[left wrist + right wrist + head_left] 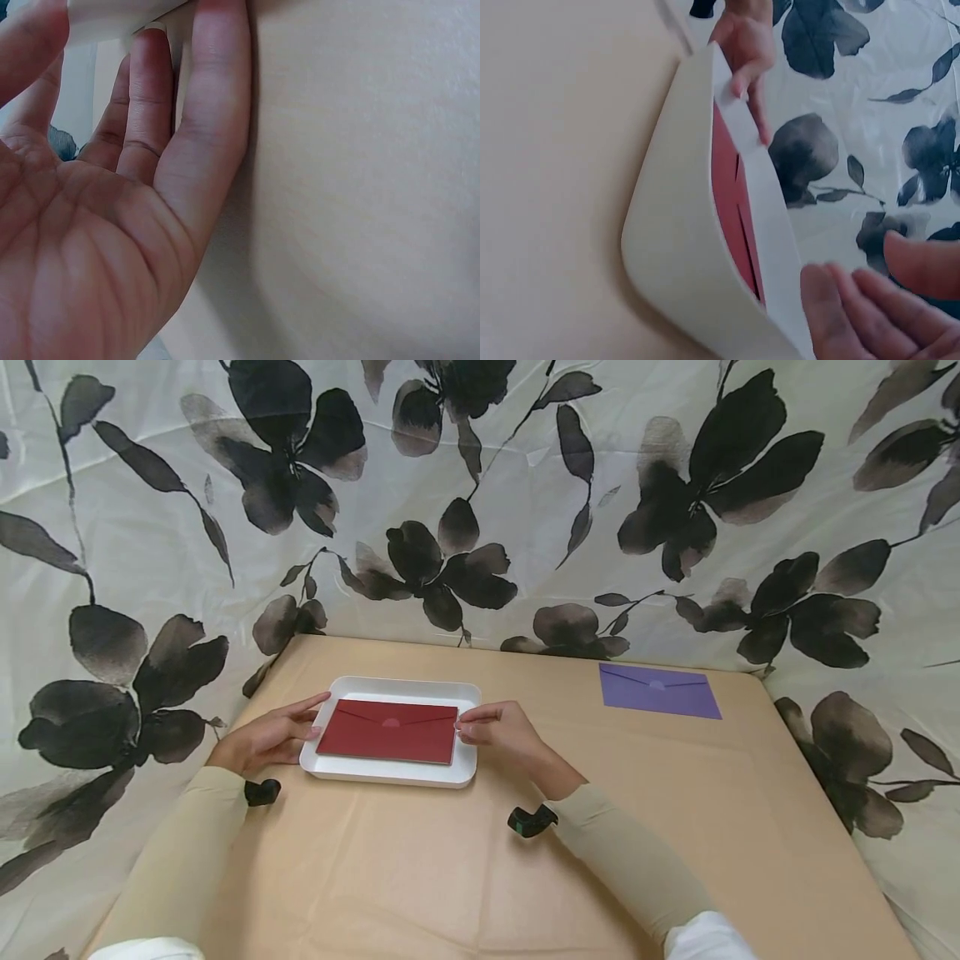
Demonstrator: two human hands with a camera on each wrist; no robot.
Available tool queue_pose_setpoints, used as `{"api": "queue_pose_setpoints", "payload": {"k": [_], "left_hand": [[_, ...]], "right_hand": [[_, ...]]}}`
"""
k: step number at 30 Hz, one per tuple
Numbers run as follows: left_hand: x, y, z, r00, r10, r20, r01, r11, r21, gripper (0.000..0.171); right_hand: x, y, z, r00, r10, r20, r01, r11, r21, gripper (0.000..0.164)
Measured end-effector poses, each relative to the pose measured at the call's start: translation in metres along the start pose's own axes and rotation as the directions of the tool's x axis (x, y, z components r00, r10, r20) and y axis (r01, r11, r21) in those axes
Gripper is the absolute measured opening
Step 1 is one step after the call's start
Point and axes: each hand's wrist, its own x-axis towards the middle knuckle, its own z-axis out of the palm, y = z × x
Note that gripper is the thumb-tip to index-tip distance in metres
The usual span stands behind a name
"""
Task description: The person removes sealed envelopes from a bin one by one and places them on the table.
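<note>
A white rectangular tray with rounded corners rests on the table, and a red envelope lies inside it, flap side up. At the tray's left end my left hand grips the rim, thumb over the edge and fingers along the outer side. In the left wrist view, part of the tray shows between the thumb and the fingers. My right hand is at the tray's right end, near the envelope's right edge. The right wrist view shows its thumb apart from its fingers, with nothing between them.
A purple envelope lies at the back right of the table, which has a tan cover. Light cloth with dark flowers hangs behind the table and down its sides. A dark band is on each wrist.
</note>
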Motion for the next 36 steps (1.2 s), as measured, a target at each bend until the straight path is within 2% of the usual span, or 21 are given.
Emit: {"api": "queue_pose_setpoints", "payload": {"k": [3, 14, 23, 28, 36], "left_hand": [[0.001, 0.000, 0.001, 1.000, -0.005, -0.005, 0.005, 1.000, 0.002, 0.084], [0.000, 0.000, 0.000, 1.000, -0.013, -0.016, 0.013, 1.000, 0.001, 0.083], [0.001, -0.001, 0.000, 1.000, -0.014, -0.023, 0.014, 1.000, -0.011, 0.083], [0.002, -0.002, -0.003, 1.000, -0.012, -0.009, 0.012, 1.000, -0.026, 0.084], [0.002, -0.003, -0.004, 1.000, -0.002, -0.006, 0.002, 1.000, -0.012, 0.084]], "right_hand": [[0.001, -0.002, 0.008, 0.999, 0.036, -0.027, -0.034, 0.998, 0.048, 0.028], [0.006, -0.008, 0.033, 0.994, 0.103, -0.045, -0.095, 0.984, 0.151, 0.048], [0.014, -0.004, 0.045, 0.990, 0.141, -0.013, -0.134, 0.962, 0.236, 0.065], [0.015, -0.005, 0.048, 0.985, 0.172, -0.014, -0.161, 0.943, 0.292, 0.066], [0.013, -0.008, 0.047, 0.986, 0.168, 0.010, -0.164, 0.947, 0.277, 0.064]]}}
